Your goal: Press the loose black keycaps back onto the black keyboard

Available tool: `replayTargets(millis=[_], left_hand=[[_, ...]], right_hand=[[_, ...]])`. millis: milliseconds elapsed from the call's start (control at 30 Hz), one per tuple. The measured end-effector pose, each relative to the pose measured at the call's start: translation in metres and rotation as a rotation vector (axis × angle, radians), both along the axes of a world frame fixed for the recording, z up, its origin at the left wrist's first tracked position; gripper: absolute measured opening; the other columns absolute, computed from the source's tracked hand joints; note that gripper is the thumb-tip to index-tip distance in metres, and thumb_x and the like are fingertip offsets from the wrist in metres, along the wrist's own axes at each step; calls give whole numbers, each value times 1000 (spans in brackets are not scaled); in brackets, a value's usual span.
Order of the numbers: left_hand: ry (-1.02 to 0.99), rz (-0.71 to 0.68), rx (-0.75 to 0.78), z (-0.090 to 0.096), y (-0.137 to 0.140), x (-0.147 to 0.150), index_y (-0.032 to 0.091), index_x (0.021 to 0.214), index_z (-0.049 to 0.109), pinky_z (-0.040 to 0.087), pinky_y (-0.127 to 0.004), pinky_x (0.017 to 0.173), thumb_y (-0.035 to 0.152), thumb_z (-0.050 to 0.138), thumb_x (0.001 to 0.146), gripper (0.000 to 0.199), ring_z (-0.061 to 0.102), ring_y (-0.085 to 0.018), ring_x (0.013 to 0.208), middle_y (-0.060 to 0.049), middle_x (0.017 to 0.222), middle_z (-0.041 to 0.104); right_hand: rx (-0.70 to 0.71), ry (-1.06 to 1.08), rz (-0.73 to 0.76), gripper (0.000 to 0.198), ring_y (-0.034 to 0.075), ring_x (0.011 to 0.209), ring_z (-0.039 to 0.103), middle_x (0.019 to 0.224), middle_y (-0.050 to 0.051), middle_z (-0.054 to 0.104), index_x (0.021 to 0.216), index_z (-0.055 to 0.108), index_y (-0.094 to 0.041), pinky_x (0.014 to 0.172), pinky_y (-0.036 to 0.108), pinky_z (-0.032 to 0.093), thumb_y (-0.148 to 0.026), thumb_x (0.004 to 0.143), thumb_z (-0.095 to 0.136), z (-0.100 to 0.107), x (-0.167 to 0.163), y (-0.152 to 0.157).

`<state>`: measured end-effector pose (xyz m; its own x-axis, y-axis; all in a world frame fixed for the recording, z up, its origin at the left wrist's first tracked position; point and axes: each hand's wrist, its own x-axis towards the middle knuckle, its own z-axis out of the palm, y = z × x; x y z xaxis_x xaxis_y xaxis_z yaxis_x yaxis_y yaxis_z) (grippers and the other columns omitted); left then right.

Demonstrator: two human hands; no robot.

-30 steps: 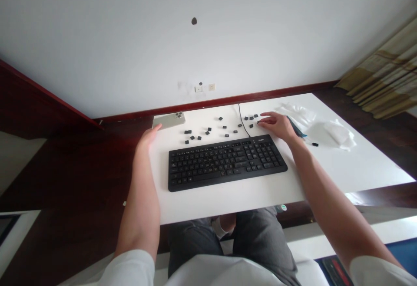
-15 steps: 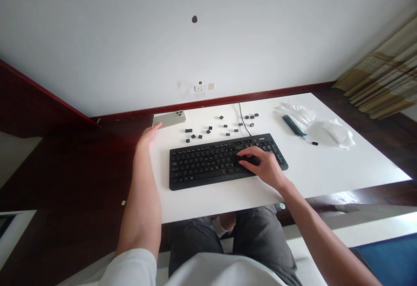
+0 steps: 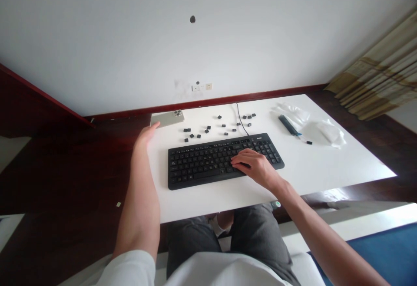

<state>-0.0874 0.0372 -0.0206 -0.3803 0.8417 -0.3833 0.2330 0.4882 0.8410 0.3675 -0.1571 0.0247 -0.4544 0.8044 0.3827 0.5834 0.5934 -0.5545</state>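
Note:
A black keyboard (image 3: 208, 172) lies at a slight angle on the white table (image 3: 312, 173), with gaps showing in its lower middle rows. My right hand (image 3: 256, 164) is over its right half, thumb and fingers drawn together at the keys; anything between the fingertips is hidden. Loose black keycaps (image 3: 199, 136) are scattered behind the keyboard. At the table's left edge, my left hand (image 3: 145, 137) grips the tabletop, its thumb on top and the other fingers mostly hidden. Its thumb tip is beside a pale phone (image 3: 165, 119) lying camera side up.
A cable (image 3: 241, 120) runs from the keyboard to the table's back edge. To the right lie a dark, narrow blue-green object (image 3: 288, 125), a small black piece (image 3: 309, 143) and crumpled clear plastic bags (image 3: 330, 133). A wall with sockets (image 3: 202, 87) stands behind the table.
My right hand has shifted slightly left over the keys, and its thumb and fingers have closed together from a spread pose. My left hand stays at the table edge; the view has shifted slightly.

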Motion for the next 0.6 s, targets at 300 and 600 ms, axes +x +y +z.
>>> replayTargets(millis=[300, 600], left_hand=[[-47, -23, 14, -7, 3, -3, 12, 112, 81, 61, -33, 72, 57, 81, 79, 56, 78, -28, 85, -17, 109, 80], [-65, -1, 21, 3, -3, 3, 12, 114, 82, 61, -35, 76, 52, 82, 82, 51, 78, -30, 88, -16, 104, 81]], right_hand=[[8, -66, 50, 22, 26, 104, 74, 111, 6, 80, 105, 82, -29, 94, 45, 65, -25, 104, 61, 6, 1, -3], [6, -57, 81, 22, 25, 100, 75, 108, 5, 80, 107, 82, -29, 90, 43, 66, -25, 104, 61, 5, -1, -2]])
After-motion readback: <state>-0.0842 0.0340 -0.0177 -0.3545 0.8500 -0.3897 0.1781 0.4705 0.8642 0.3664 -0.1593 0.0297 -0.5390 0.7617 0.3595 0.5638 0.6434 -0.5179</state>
